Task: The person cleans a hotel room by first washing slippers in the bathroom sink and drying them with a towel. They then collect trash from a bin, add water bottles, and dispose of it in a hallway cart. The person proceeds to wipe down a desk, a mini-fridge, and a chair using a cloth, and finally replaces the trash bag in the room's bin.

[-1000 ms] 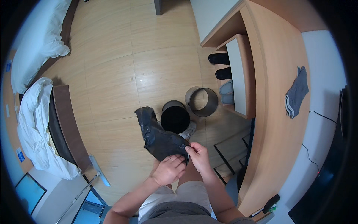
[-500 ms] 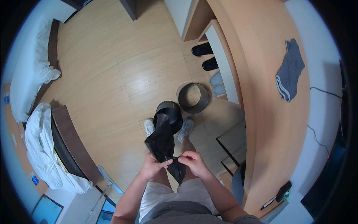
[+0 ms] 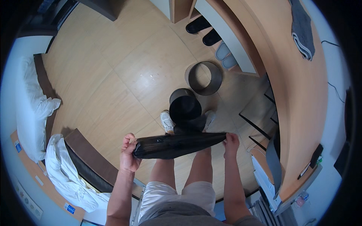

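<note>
A black plastic bag (image 3: 177,146) is stretched sideways in front of my thighs, flattened into a long strip. Its left end is gripped in my left hand (image 3: 130,153), fingers closed around the plastic. At the other end, my right hand (image 3: 230,144) pinches the bag's narrowed corner. Beyond the bag, a dark round trash bin (image 3: 181,96) stands on the floor between my feet, its inside black. Just past it to the right lies a dark open ring (image 3: 215,77), with the floor showing through it.
A wooden desk (image 3: 301,113) runs along the right, with a folded grey towel (image 3: 302,26) on it. Black slippers (image 3: 198,25) and grey slippers (image 3: 223,51) lie beneath. Chair legs (image 3: 254,125) stand to my right. Rumpled white bedding (image 3: 66,184) is at left.
My hands have moved apart, pulling the bag from a hanging bunch into a wide horizontal strip. The view has shifted; the bin and ring appear in about the same place on the floor.
</note>
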Motion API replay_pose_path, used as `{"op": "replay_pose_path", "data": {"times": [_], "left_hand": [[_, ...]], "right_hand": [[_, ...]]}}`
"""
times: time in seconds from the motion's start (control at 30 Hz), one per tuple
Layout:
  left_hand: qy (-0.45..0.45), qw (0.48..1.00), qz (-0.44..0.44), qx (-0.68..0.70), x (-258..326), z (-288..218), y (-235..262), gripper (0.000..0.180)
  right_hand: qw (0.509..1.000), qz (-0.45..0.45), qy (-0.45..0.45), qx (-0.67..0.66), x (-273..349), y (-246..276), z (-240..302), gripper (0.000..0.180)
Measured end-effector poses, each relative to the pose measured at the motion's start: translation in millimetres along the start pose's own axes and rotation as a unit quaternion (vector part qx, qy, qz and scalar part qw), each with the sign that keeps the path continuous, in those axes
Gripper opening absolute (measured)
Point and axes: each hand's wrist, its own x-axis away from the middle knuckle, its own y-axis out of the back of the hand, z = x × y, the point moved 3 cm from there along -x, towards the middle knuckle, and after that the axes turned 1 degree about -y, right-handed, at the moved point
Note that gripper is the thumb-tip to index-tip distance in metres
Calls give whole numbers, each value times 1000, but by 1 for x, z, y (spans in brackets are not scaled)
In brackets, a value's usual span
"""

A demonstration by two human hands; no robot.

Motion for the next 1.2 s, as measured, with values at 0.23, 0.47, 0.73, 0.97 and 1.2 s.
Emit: {"op": "replay_pose_path", "data": {"times": [0.23,0.47,0.73,0.97,1.2], "left_hand": [[5,729,450,-515,52,43,-139,46],[-14,725,258,-639,29,69,-86,44],[-169,592,144,-774,-96,134,26,48],[-187,631,98,-746,-173,152,38,67],[-138,588,161,-781,-239,148,-2,75]], "right_hand": [[669,564,221,430,93,-89,-59,37],[628,369,102,677,-65,-69,-143,38],[738,223,296,563,-140,-207,-201,40],[605,450,233,615,-81,-173,-183,53],[646,260,421,581,-104,-122,-112,55]]}}
